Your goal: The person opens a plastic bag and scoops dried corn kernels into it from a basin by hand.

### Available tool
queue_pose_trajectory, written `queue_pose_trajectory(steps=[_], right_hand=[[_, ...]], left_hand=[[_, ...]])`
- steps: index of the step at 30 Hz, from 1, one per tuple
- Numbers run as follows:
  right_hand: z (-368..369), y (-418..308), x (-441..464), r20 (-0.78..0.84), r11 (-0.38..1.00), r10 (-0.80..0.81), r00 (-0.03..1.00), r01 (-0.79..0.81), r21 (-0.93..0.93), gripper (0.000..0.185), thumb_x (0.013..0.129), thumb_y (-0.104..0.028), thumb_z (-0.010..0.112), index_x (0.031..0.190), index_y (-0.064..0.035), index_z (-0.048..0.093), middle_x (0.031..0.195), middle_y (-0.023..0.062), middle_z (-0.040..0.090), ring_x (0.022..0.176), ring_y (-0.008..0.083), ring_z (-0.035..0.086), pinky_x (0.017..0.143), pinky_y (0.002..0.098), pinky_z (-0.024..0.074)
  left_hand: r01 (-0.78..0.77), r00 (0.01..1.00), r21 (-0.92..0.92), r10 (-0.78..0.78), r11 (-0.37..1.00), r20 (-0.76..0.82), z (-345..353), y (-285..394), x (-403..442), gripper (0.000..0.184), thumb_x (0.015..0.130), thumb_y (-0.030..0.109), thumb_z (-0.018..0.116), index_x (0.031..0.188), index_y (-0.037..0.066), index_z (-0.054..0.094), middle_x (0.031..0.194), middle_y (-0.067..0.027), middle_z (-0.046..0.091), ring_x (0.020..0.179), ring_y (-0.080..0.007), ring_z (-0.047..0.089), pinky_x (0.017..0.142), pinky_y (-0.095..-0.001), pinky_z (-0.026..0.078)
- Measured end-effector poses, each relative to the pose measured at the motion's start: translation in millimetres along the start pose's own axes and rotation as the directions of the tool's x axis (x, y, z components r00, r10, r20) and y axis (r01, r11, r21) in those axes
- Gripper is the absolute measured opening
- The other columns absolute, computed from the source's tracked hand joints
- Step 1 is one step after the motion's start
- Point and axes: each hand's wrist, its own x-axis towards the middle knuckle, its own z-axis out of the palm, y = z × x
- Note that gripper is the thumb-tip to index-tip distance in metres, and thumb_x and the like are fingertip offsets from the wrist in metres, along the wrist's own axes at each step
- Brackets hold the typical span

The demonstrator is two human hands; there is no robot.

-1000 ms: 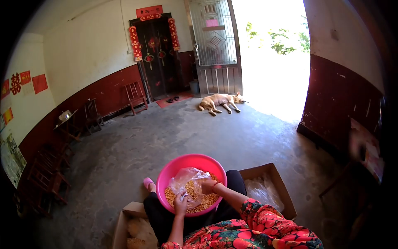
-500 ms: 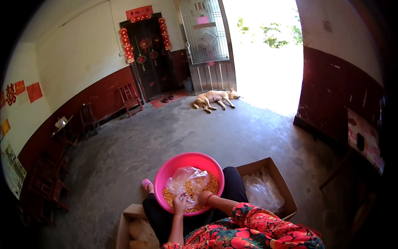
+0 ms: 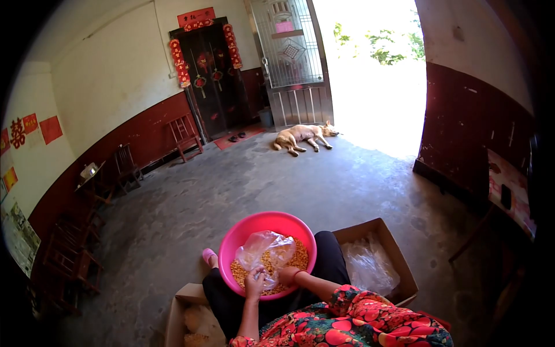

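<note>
A pink basin (image 3: 227,243) rests on my lap, holding a layer of small yellow-orange kernels (image 3: 300,257) that look like corn. On the kernels lies a clear plastic bag (image 3: 263,248), puffed up and wrinkled. My left hand (image 3: 254,283) pinches the near edge of the bag at the basin's front left. At the bag's right side, low over the kernels, is my right hand (image 3: 288,276), with a red band at the wrist. Its fingers are hidden by the bag and the hand itself, so whether it grips anything does not show.
An open cardboard box (image 3: 407,272) with clear plastic bags (image 3: 370,266) stands to my right. Another cardboard box (image 3: 176,315) at my left holds filled bags (image 3: 199,324). A dog (image 3: 303,136) lies by the open door (image 3: 295,63). Wooden chairs (image 3: 184,137) line the left wall.
The view has shifted slightly, so everything sits a little further right. Both hands stay at the bag in the basin, with hardly any visible movement.
</note>
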Motion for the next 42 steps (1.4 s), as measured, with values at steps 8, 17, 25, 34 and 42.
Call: queue_pose_trajectory(steps=[8,17,25,34,42], right_hand=[[1.0,18.8,17.2,0.266,0.746,-0.353,0.897,0.441,-0.499,0.021,0.071,-0.015,0.051,0.082,-0.0043,0.065,0.082,0.0163,0.062,0.073,0.0308,0.060,0.065,0.0405,0.0471],[-30.1,45.7,3.6,-0.192,0.784,-0.619,0.762,0.582,-0.215,0.013,0.073,-0.013,0.053,0.080,-0.0100,0.063,0.079,0.0110,0.061,0.070,0.0261,0.060,0.065,0.0372,0.0457],[-60.2,-7.5,50.4,-0.139,0.946,-0.319,0.938,0.306,-0.103,0.018,0.078,-0.017,0.048,0.074,-0.0071,0.062,0.074,0.0140,0.061,0.071,0.0253,0.060,0.061,0.0358,0.0464],[-89.3,-44.7,37.6,-0.402,1.000,-0.014,0.916,0.004,-0.026,0.020,0.071,-0.015,0.051,0.076,-0.0019,0.064,0.081,0.0171,0.062,0.074,0.0284,0.060,0.068,0.0372,0.0471],[-93.9,-49.0,-30.2,0.188,0.942,-0.082,0.979,0.137,-0.305,0.021,0.066,-0.017,0.054,0.077,-0.0035,0.066,0.079,0.0114,0.064,0.075,0.0249,0.061,0.065,0.0363,0.0455]], left_hand=[[0.000,1.000,0.008,0.000,1.000,-0.008,1.4,7.3,-3.4,0.021,0.077,0.001,0.053,0.096,-0.001,0.059,0.078,-0.0037,0.059,0.062,-0.0078,0.054,0.056,-0.0200,0.045],[-0.059,0.996,0.056,0.063,0.997,-0.064,3.0,10.2,-4.3,0.026,0.076,0.001,0.052,0.101,-0.002,0.057,0.081,-0.0074,0.061,0.063,-0.0102,0.056,0.059,-0.0232,0.047],[-0.065,0.993,0.014,0.066,0.998,-0.101,2.6,25.1,-6.5,0.037,0.077,0.000,0.049,0.114,-0.001,0.049,0.094,-0.0114,0.058,0.067,-0.0119,0.056,0.059,-0.0231,0.047],[-0.313,0.937,0.037,0.315,0.949,-0.151,0.9,-11.7,6.4,0.052,0.074,0.004,0.060,0.121,-0.002,0.039,0.107,-0.0136,0.051,0.083,-0.0167,0.055,0.061,-0.0230,0.048],[-0.150,0.977,0.097,0.162,0.984,-0.137,-0.1,7.7,-0.1,0.048,0.070,-0.002,0.053,0.117,-0.003,0.042,0.107,-0.0153,0.052,0.099,-0.0227,0.051,0.085,-0.0305,0.041]])
